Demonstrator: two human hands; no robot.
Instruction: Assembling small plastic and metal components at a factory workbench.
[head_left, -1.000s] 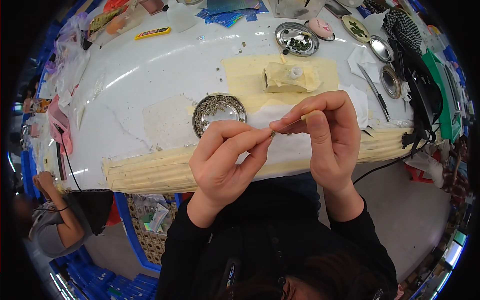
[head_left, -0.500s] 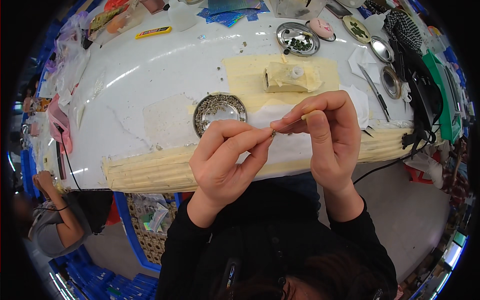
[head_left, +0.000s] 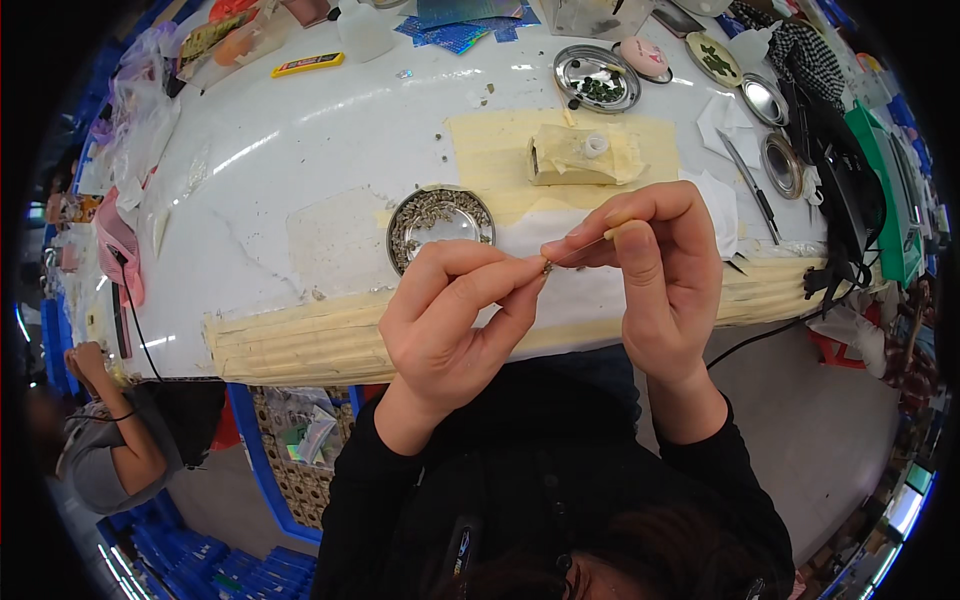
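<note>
My left hand [head_left: 455, 325] pinches a tiny metallic piece [head_left: 547, 267] between thumb and forefinger; its exact kind is too small to make out. Close on the right, my right hand [head_left: 660, 280] holds a thin needle-like tool with a pale yellow end [head_left: 622, 230] between thumb and fingers. The fine shaft slants down to the tiny piece, and the fingertips of both hands nearly meet there. Just beyond my left hand stands a round metal dish [head_left: 440, 225] with many small greyish bits, partly hidden by that hand.
A taped block [head_left: 585, 160] with a small white cap sits behind my hands. Farther right are a metal plate with dark green pieces [head_left: 597, 80], a long pen-like tool [head_left: 748, 185] and a green tray [head_left: 885, 190]. A yellow cutter [head_left: 307, 65] lies far left; another person [head_left: 120, 440] sits at left.
</note>
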